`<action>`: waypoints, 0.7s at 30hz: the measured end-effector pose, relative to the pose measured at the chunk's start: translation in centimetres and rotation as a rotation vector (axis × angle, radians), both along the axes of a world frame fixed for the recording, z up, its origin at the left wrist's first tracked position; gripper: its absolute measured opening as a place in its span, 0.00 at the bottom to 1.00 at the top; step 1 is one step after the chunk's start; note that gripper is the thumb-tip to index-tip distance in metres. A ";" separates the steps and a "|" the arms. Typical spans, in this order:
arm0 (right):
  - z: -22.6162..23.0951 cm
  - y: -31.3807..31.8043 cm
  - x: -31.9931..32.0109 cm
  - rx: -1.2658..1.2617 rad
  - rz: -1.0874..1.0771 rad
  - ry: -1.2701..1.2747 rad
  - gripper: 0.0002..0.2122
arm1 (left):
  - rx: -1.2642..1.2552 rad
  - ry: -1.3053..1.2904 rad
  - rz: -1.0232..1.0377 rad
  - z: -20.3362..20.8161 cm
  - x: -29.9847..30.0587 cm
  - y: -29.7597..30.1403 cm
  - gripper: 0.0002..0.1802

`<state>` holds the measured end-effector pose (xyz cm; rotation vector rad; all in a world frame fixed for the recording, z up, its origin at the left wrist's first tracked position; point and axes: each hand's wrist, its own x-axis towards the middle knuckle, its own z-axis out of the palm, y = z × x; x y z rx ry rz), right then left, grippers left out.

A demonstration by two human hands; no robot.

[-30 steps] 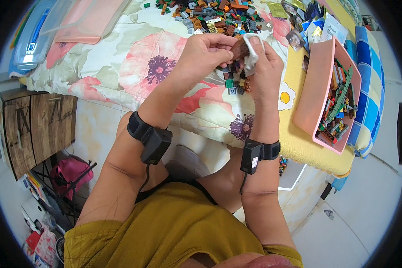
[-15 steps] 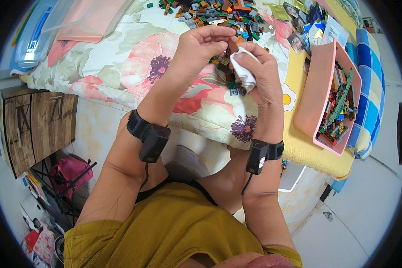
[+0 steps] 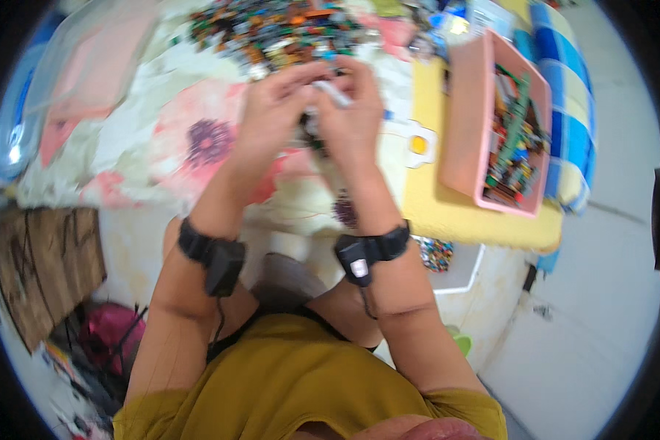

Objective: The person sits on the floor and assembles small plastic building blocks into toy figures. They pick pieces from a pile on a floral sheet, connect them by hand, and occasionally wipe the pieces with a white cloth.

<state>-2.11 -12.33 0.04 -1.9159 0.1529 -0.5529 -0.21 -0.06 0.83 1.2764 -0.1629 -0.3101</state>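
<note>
Both hands meet over the floral-covered surface, blurred by motion. My right hand (image 3: 350, 121) is closed on a white cloth (image 3: 333, 93), a small part of which shows between its fingers. Right against it, my left hand (image 3: 271, 106) has its fingers curled and pressed together. Whatever they hold is hidden. Just beyond the hands spreads a pile of small toy building bricks (image 3: 271, 33) in grey, brown, orange and green. A few more dark bricks (image 3: 312, 132) lie beneath and between the wrists.
A pink bin (image 3: 466, 125) holding more bricks stands at right on a yellow padded cover (image 3: 425, 194), beside a blue checked cushion (image 3: 568, 110). At far left is a clear plastic box (image 3: 117, 70). Below the right edge, a white tray (image 3: 462, 275) contains small colourful pieces.
The whole view has shifted and blurred. My hands are still together but have drawn closer around the cloth, and the brown brick seen between them before is now hidden.
</note>
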 end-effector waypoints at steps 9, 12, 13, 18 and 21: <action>1.2 -1.6 0.7 0.109 0.045 -0.053 0.09 | -0.063 0.034 0.056 1.4 0.2 0.0 0.32; 3.3 -4.9 1.3 0.161 -0.138 -0.248 0.07 | -0.096 0.025 0.103 1.2 0.5 0.2 0.31; 4.2 -6.6 1.1 0.201 -0.253 -0.288 0.06 | -0.079 0.032 0.131 1.1 0.6 0.3 0.27; 7.0 -13.4 -1.0 0.152 -0.671 -0.457 0.06 | 0.039 0.114 0.092 0.7 1.1 1.5 0.19; 6.9 -15.5 -1.9 -0.039 -0.803 -0.344 0.08 | 0.112 0.062 0.112 0.6 1.3 1.8 0.16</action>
